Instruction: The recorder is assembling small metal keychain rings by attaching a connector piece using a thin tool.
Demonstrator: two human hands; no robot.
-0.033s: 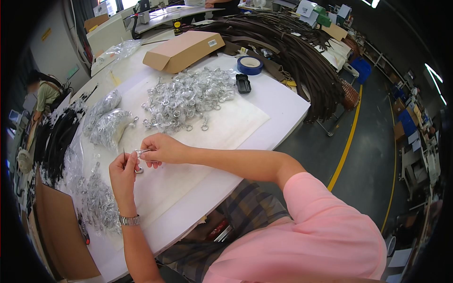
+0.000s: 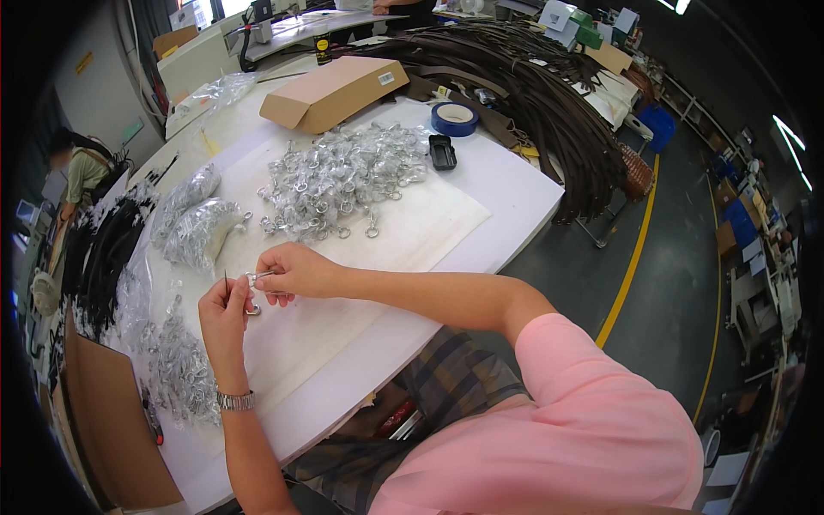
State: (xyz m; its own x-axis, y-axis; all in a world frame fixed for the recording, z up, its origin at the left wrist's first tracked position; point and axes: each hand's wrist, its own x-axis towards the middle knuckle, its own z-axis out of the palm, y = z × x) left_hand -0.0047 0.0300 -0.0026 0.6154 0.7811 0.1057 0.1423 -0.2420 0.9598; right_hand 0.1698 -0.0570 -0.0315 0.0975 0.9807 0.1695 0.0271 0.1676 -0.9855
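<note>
Head view: left hand and right hand, fingertips closed, apparently pinch one small, shiny silver metal fitting (fingers hide most of it) above the broad white table, near a heap of plastic-wrapped silver metal rings.

Close handwork beside a heap of wrapped metal rings

The left-hand grip and right-hand grip meet, pinching a small silver piece above the white surface. A metal watch circles the left wrist. Clear plastic bags lie left of the heap, and a smaller pile lies beside that wrist. A cardboard box rests beyond the heap, a blue tape roll and black tray to its right.
</note>
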